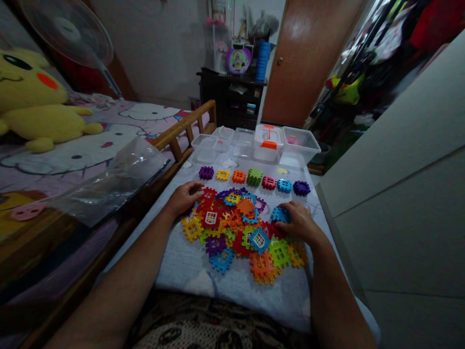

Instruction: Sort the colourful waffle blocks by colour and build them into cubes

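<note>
A loose pile of flat, notched plastic pieces (234,220) in many colours lies on the cloth-covered table. My left hand (186,196) rests at the pile's upper left edge, beside a red piece, fingers slightly bent and apart, holding nothing I can see. At the right edge, my right hand (297,220) has its thumb and fingers around a blue piece (279,214). Behind the pile runs a row of small stacks: purple (206,172), yellow (223,175), orange (239,176), green (255,177), red (269,182), light blue (284,185) and dark purple (301,188).
Clear plastic boxes (300,145), one with an orange-latched lid (269,144), stand at the table's far end. A wooden bed rail (185,127) borders the left side, with a plastic bag (119,179) over it. A white cabinet (395,194) flanks the right.
</note>
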A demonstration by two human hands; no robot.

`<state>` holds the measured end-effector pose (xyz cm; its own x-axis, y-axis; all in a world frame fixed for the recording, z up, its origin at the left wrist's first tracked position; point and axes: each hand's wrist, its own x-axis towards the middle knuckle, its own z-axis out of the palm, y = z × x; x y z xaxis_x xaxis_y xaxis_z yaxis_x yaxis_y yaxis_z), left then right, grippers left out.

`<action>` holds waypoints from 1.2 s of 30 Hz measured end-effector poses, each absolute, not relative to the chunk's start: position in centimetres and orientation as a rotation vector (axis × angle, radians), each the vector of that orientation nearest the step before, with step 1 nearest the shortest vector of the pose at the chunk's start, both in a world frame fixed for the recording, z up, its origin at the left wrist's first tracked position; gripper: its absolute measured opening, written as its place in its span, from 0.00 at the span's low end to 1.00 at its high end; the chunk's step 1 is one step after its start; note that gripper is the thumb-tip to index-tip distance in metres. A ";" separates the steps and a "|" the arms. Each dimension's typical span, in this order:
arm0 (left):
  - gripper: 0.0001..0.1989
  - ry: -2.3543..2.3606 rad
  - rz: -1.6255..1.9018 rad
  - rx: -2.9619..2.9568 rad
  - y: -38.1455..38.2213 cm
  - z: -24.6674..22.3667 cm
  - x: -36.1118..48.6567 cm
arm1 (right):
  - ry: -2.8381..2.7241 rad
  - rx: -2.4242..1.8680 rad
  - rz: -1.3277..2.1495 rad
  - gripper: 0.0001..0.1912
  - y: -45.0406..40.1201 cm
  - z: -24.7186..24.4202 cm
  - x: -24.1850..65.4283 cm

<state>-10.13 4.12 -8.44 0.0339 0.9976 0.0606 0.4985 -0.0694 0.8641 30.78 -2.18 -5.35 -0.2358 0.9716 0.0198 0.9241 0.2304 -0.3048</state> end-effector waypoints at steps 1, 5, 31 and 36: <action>0.29 1.534 0.955 1.644 4.2 -8.6 -10.2 | -2.292 -1.804 0.343 0.25 -2.1 -5.5 30.9; 0.29 1.524 0.957 1.642 4.3 -8.9 -10.3 | -2.265 -1.780 0.337 0.30 -2.2 -5.6 31.4; 0.29 1.551 0.911 1.687 4.1 -8.3 -10.2 | -2.321 -1.747 0.224 0.20 -2.3 -5.5 29.6; 0.28 1.549 0.924 1.694 4.0 -8.4 -10.2 | -2.304 -1.745 0.223 0.20 -2.3 -5.7 29.8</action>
<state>-10.19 4.02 -8.36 0.0513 0.9963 0.0695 0.5344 -0.0861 0.8408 29.83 -2.31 -5.75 -0.2564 0.9614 0.0999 0.9243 0.2741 -0.2655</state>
